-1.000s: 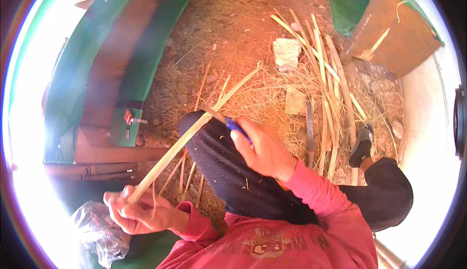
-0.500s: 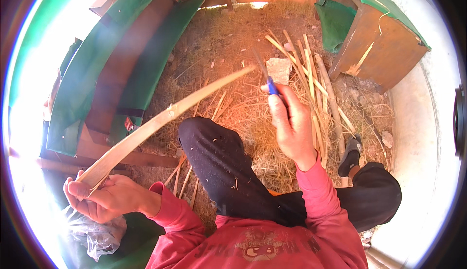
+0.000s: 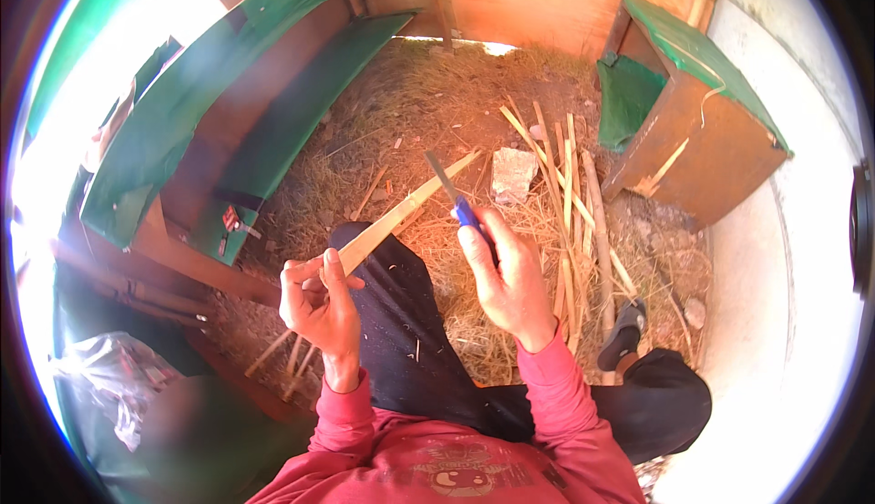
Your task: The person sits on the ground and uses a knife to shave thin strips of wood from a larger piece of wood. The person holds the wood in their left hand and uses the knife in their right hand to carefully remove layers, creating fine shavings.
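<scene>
My left hand (image 3: 321, 299) pinches the near end of a pale split strip of bamboo (image 3: 394, 216), which slants away up and to the right over my knee. In my right hand (image 3: 507, 276) is a knife (image 3: 468, 214) with a blue handle and a narrow dark blade. The fingers wrap round the handle, and the blade points up and left, close to the strip's far part. Whether the blade touches the strip I cannot tell.
Several long bamboo strips and poles (image 3: 583, 221) lie beside a pale stone block (image 3: 514, 176) on straw-covered ground. Green-topped wooden shelving (image 3: 264, 121) stands left, a brown wooden cabinet (image 3: 690, 144) right. A clear plastic bag (image 3: 118, 376) lies at lower left.
My left hand has moved right and up, bringing the strip in front of me. My right hand, still holding the knife, has shifted left and down. The view has tilted somewhat.
</scene>
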{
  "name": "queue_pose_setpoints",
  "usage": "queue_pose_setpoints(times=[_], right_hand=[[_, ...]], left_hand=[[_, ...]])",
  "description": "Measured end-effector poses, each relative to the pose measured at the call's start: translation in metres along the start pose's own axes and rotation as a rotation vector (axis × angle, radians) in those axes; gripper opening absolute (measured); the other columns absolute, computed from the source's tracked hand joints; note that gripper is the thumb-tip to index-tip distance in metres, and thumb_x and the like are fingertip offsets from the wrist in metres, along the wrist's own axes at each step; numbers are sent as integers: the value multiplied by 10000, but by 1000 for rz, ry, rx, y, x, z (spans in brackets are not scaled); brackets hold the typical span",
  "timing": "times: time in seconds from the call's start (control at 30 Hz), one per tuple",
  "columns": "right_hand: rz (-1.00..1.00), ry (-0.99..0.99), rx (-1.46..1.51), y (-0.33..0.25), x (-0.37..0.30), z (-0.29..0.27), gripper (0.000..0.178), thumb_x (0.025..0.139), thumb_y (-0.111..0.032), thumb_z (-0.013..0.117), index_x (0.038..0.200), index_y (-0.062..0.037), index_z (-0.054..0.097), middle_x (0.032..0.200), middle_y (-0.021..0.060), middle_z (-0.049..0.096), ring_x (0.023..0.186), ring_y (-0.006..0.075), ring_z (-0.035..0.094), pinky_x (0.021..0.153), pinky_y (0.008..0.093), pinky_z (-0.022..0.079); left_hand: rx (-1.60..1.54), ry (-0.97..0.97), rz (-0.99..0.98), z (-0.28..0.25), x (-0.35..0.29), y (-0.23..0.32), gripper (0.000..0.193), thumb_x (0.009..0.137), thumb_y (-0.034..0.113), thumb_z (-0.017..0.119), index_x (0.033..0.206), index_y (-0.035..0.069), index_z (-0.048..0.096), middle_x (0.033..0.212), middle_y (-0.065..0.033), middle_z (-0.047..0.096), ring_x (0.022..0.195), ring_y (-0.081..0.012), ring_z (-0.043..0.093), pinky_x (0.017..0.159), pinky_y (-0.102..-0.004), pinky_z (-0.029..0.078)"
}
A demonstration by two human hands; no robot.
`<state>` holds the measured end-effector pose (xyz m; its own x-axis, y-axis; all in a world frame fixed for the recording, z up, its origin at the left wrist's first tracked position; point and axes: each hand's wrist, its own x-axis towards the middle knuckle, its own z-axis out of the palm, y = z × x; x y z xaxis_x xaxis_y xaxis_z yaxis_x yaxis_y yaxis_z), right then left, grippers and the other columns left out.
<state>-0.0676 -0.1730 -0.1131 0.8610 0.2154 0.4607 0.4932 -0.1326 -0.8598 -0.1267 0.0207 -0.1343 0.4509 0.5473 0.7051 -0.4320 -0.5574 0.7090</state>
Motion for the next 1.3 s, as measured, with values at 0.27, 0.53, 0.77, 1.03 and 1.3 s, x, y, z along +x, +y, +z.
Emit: queue_pose_setpoints(times=[0.27,0.53,0.77,1.03,1.3], right_hand=[[40,-245,-114,-13,-3,23,290,1002,-278,497,1075,-11,585,611,176,554,534,350,573,509,411,411],[-133,-335,-161,-37,-15,43,234,993,-235,497,1042,-12,548,629,218,577,569,406,592,478,485,433],[-108,-400,-148,-52,-38,35,215,979,-163,504,1123,-5,525,725,215,606,611,403,614,505,462,457],[-148,-278,-229,-43,-44,42,237,968,-163,528,1141,-1,519,790,217,634,648,388,637,504,454,485],[-162,-255,-151,-45,-35,33,214,972,-165,525,1126,-17,521,715,196,611,619,382,620,493,460,459]], left_hand=[[-6,61,-38,-24,10,18,87,885,-46,636,888,-64,551,767,-75,546,569,-124,631,447,-203,511],[-252,-128,-99,-28,-2,34,127,881,-98,598,1002,-85,562,980,-124,549,784,-188,674,668,-270,578],[-358,-97,-158,-32,-11,33,161,855,-140,611,1004,-96,568,906,-117,598,825,-221,695,738,-286,587],[-232,-194,-97,-33,-9,37,147,821,-128,665,958,-86,634,888,-152,651,783,-199,690,707,-268,566],[-86,-213,3,-26,-6,43,171,755,-101,725,908,-36,686,879,-130,678,818,-184,667,680,-255,533]])
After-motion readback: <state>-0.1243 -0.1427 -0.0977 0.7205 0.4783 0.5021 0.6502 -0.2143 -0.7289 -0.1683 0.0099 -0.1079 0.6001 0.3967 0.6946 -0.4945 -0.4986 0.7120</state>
